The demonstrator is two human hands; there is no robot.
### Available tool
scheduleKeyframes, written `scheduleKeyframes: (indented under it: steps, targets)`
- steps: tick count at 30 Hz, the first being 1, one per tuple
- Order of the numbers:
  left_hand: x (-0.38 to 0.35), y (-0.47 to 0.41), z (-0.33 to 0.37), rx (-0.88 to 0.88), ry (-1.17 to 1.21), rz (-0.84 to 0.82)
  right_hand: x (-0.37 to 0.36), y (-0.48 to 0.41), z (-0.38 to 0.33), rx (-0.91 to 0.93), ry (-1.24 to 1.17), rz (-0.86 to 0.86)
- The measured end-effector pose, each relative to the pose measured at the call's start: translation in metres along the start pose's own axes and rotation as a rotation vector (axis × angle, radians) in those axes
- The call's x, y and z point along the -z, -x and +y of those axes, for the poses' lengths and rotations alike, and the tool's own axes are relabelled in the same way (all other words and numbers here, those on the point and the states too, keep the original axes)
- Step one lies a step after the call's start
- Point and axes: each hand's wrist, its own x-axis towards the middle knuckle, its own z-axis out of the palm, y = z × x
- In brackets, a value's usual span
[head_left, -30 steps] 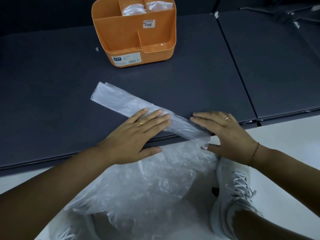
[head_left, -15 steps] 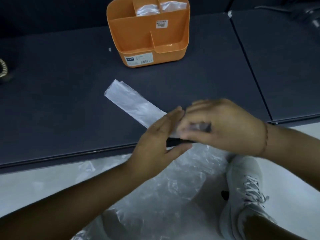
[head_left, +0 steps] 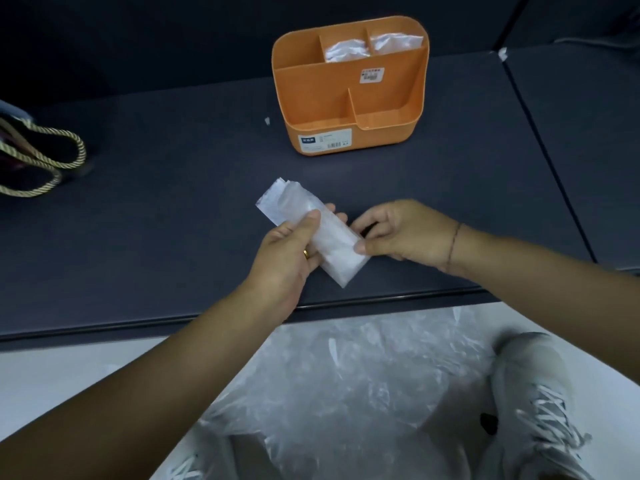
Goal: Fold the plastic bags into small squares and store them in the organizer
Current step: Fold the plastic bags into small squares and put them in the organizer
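Note:
A clear plastic bag folded into a short strip (head_left: 329, 240) is held just above the dark table (head_left: 173, 237). My left hand (head_left: 287, 251) grips its middle, thumb on top and fingers beneath. My right hand (head_left: 401, 233) pinches the strip's right edge with thumb and fingers. The orange organizer (head_left: 349, 109) stands further back on the table, with folded bags (head_left: 346, 50) in its two rear compartments. Its large middle and front compartments show nothing inside.
A heap of loose clear plastic bags (head_left: 346, 393) lies on the white floor below the table edge, beside a white sneaker (head_left: 540, 403). A bag with gold rope handles (head_left: 41, 161) sits at the table's far left. A seam separates a second table panel (head_left: 588, 133) on the right.
The long flat strip was folded over on itself to about half its length and lifted off the table. Both hands went from pressing flat on it to holding it.

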Motion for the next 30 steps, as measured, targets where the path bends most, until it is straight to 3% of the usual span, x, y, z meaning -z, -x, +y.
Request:
scheduleKeyframes:
  steps: [7, 10, 13, 14, 16, 18, 19, 23, 26, 30]
  targets:
    - [0.03, -0.036, 0.024, -0.071, -0.116, 0.224, -0.012, -0.005, -0.006, -0.035, 0.099, 0.135]
    - [0.041, -0.046, 0.03, -0.233, -0.192, 0.335, -0.012, -0.008, -0.006, -0.047, 0.12, 0.164]
    - [0.052, -0.036, 0.023, -0.682, -0.815, 0.442, -0.013, -0.01, -0.007, -0.059, 0.133, 0.172]
    - [0.05, -0.028, 0.015, -0.838, -1.009, 0.373, -0.012, -0.01, -0.007, -0.063, 0.126, 0.17]
    - [0.044, -0.01, -0.009, -0.953, -1.208, 0.077, -0.012, -0.011, -0.007, -0.066, 0.108, 0.171]
    - [0.038, 0.005, -0.035, -0.909, -1.317, -0.139, -0.01, -0.01, -0.008, -0.08, 0.099, 0.169]
    - [0.038, 0.008, -0.043, -0.879, -1.34, -0.169, -0.01, -0.009, -0.008, -0.101, 0.081, 0.159]
    - [0.044, 0.004, -0.05, -0.895, -1.253, -0.01, -0.01, 0.005, -0.008, -0.251, -0.211, 0.049]
    - [0.045, 0.003, -0.046, -0.877, -1.142, 0.007, -0.007, 0.022, -0.01, -0.267, -0.394, -0.007]
    - [0.045, 0.006, -0.046, -0.794, -1.021, 0.008, 0.007, 0.037, -0.007, 0.117, 0.096, 0.047]
